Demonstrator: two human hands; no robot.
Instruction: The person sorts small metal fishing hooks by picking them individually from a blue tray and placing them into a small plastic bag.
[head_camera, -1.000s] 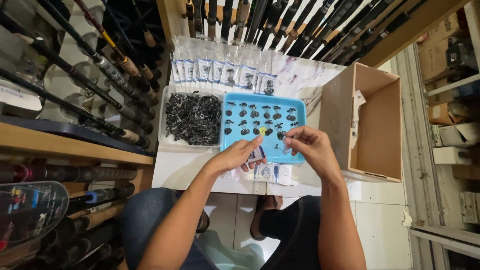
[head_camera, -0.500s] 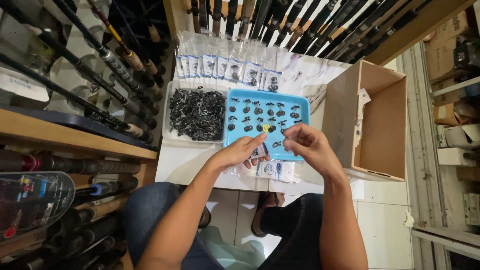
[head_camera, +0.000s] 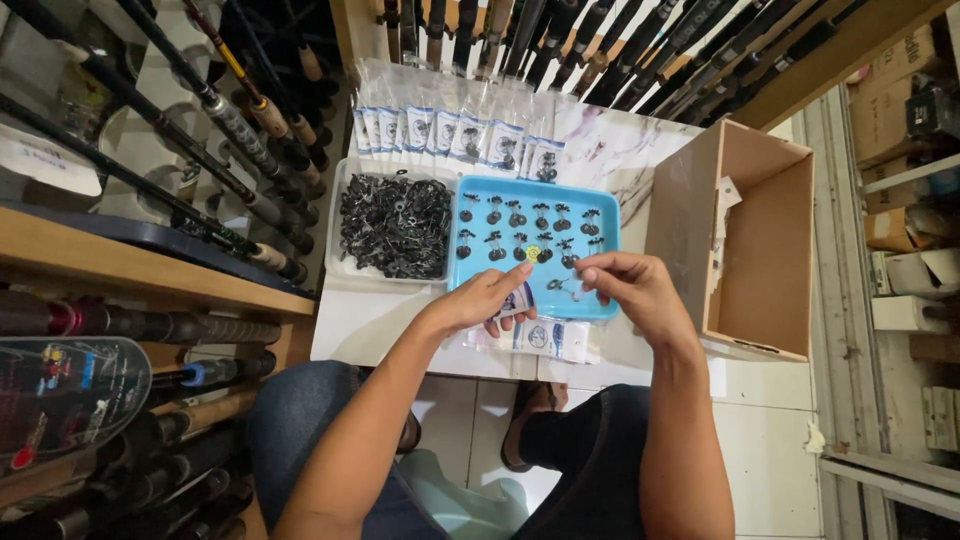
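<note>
My left hand (head_camera: 482, 303) holds a small clear packet with a blue-and-white card (head_camera: 517, 302) over the near edge of a blue tray (head_camera: 600, 215). My right hand (head_camera: 632, 290) pinches a small metal ring guide (head_camera: 560, 286) by its foot, just right of the packet. On the tray lie two rows of small black ring guides (head_camera: 520, 230) and one yellow piece (head_camera: 532, 253). Left of it, a clear tub (head_camera: 335, 225) is heaped with black guides.
More carded packets (head_camera: 545, 340) lie under my hands on the white table (head_camera: 345, 325); a row of them (head_camera: 450, 130) lines the far edge. An open brown box (head_camera: 760, 250) stands on its side at right. Fishing rods (head_camera: 200, 150) fill racks left and behind.
My right hand has lifted a guide off the tray and brought it beside the packet in my left hand. The view has shifted slightly.
</note>
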